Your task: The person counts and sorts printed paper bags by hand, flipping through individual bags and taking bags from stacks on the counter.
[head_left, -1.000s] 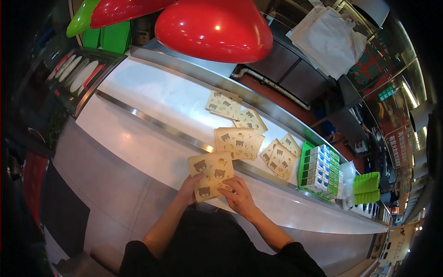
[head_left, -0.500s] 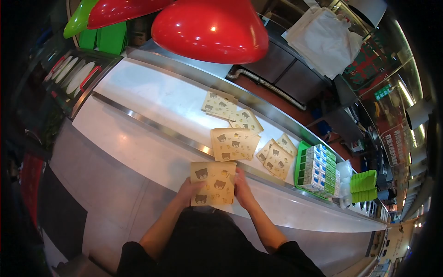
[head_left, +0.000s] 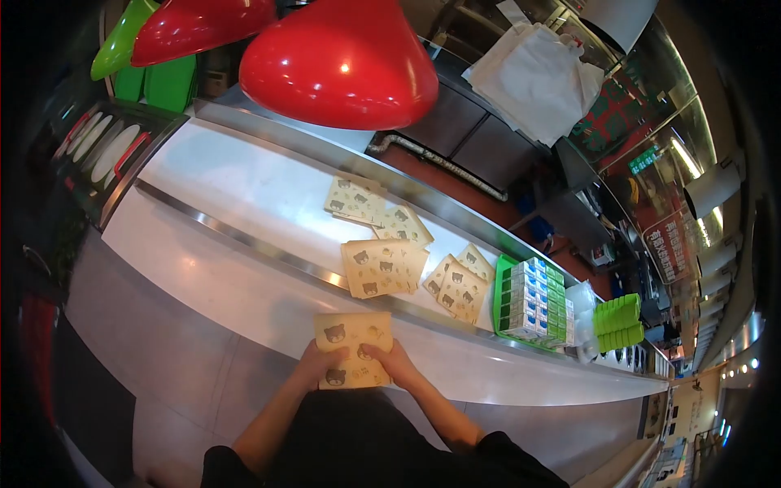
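Note:
A tan paper piece with bear prints [head_left: 351, 325] is held upright between both hands, close to my body. My left hand [head_left: 313, 363] grips its left edge, thumb across the front. On the right edge, my right hand [head_left: 392, 363] has its thumb on the front too; the other fingers of both hands are behind the paper. More bear-print papers lie beyond on the counter: a pile [head_left: 382, 267] nearest the hands, overlapping ones [head_left: 354, 200] behind it, and a fanned group [head_left: 458, 289] to the right.
A green tray [head_left: 499, 294] holds small boxes [head_left: 530, 299] right of the papers, beside stacked green containers [head_left: 618, 324]. Red lamp shades [head_left: 338, 69] hang above the counter [head_left: 220, 175]. Plates stand in a rack [head_left: 114, 150] at the left. A white bag [head_left: 537, 81] hangs at the back.
My right hand went from fingers across the paper's front to gripping its right edge, thumb in front. The paper now sits lower in view. The whole scene has shifted left and down as the camera moved.

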Demonstrator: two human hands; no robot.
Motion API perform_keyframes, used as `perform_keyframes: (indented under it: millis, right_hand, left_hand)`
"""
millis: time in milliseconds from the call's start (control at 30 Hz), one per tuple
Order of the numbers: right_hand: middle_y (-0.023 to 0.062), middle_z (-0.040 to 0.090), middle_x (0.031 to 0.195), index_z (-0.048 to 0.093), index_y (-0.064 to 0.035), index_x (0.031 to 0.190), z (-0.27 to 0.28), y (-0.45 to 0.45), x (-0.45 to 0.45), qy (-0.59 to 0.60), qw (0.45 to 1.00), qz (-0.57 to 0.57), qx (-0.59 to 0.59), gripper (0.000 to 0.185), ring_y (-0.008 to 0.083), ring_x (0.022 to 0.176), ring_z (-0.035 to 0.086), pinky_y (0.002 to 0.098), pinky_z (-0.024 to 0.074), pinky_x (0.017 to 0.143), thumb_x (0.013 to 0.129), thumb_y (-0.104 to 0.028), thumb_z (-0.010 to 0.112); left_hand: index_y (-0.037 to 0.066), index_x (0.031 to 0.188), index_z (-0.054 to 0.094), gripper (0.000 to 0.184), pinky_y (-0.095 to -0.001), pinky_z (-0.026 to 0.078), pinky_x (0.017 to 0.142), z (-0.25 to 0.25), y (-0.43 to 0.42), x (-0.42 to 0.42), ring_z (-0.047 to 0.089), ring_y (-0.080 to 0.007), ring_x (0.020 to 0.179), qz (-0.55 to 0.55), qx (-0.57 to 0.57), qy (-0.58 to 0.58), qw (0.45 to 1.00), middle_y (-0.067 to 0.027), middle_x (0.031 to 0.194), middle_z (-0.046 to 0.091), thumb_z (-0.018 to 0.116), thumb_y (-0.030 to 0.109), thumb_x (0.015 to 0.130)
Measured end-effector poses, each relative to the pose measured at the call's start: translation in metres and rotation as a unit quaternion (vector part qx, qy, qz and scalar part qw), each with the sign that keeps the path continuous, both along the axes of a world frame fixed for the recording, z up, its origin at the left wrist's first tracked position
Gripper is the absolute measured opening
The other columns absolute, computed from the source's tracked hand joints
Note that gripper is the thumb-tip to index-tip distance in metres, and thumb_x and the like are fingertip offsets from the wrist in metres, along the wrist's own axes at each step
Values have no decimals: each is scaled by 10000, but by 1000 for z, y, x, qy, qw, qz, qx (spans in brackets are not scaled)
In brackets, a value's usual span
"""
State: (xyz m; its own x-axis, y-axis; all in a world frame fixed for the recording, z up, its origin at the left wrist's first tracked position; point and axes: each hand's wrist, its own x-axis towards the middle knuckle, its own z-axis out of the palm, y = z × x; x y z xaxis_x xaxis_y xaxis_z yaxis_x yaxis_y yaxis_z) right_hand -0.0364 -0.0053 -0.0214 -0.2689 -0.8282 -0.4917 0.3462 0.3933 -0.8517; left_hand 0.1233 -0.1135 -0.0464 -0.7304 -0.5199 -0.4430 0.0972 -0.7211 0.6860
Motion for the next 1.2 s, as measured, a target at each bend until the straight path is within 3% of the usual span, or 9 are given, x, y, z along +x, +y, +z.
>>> perform_keyframes:
  millis: [200, 300, 367, 400, 500, 567, 900, 1000, 1200]
  right_hand:
    - [77, 643, 947, 556, 11, 1141, 5, 21, -11, 20, 995, 89, -48, 349, 138, 761, 625, 251, 514, 655, 918, -257, 582]
    - [94, 593, 1158, 484, 11, 1264, 7, 27, -5, -18, 994, 92, 56, 447, 154, 1023, 568, 298, 462, 897, 913, -243, 591]
    - [76, 621, 858, 518, 9, 1168, 22, 26, 1, 42, 992, 120, -8, 381, 91, 505, 546, 206, 432, 403, 943, -298, 540]
    - [76, 621, 858, 518, 9, 1168, 17, 28, -3, 43, 992, 120, -11, 381, 91, 505, 546, 206, 432, 403, 943, -298, 540]
    - [86, 631, 944, 491, 12, 1213, 6, 34, -14, 89, 978, 176, -62, 412, 111, 664, 602, 226, 500, 547, 928, -275, 571]
    - [94, 557, 1216, 432, 4, 1311, 25, 29, -9, 15, 991, 135, -15, 497, 165, 1107, 519, 310, 432, 949, 896, -190, 623]
    - [100, 542, 1244, 399, 9, 1336, 32, 21, -17, 47, 975, 212, -42, 548, 167, 1115, 516, 311, 424, 960, 881, -187, 635]
    - [97, 544, 1238, 393, 7, 1339, 31, 15, -8, -92, 989, 96, -58, 574, 167, 1118, 513, 309, 421, 961, 869, -200, 649]
    - [89, 578, 1163, 357, 7, 1350, 28, 16, -2, 115, 975, 146, -120, 545, 164, 1015, 564, 285, 474, 857, 900, -185, 596]
  left_hand:
    - [-43, 1126, 558, 304, -323, 570, 676, 25, 0, 8, 648, -180, 817, -59, -23, -38, 997, -115, 984, 642, 618, 26, 836]
    - [-46, 1118, 566, 293, -307, 564, 669, 24, 7, 10, 644, -173, 818, -28, -18, -4, 999, -116, 991, 644, 616, 17, 836]
    - [-52, 1106, 570, 290, -295, 552, 680, 40, 2, 15, 638, -163, 820, -72, -72, -22, 995, -115, 998, 644, 624, 12, 829]
    - [-52, 1106, 570, 290, -295, 552, 680, 42, 1, 16, 638, -163, 820, -72, -76, -22, 994, -115, 998, 644, 624, 12, 829]
    - [-51, 1100, 571, 295, -282, 530, 715, 44, 3, 14, 628, -153, 834, -87, -53, -31, 994, -108, 994, 645, 633, 9, 818]
    - [-46, 1099, 570, 305, -294, 539, 741, 39, 6, 9, 628, -162, 867, -50, -92, -6, 994, -100, 979, 646, 646, 1, 807]
    - [-33, 1196, 487, 415, -344, 549, 811, 36, -4, 20, 625, -208, 954, -74, 11, 55, 996, -125, 1116, 599, 627, -50, 806]
    - [-32, 1201, 486, 426, -343, 549, 805, 36, -5, 18, 618, -206, 972, -72, 22, 70, 995, -124, 1115, 599, 634, -50, 802]
    - [-32, 1177, 509, 397, -339, 546, 791, 32, -6, 32, 632, -209, 936, -54, 6, 58, 997, -119, 1067, 618, 632, -50, 800]
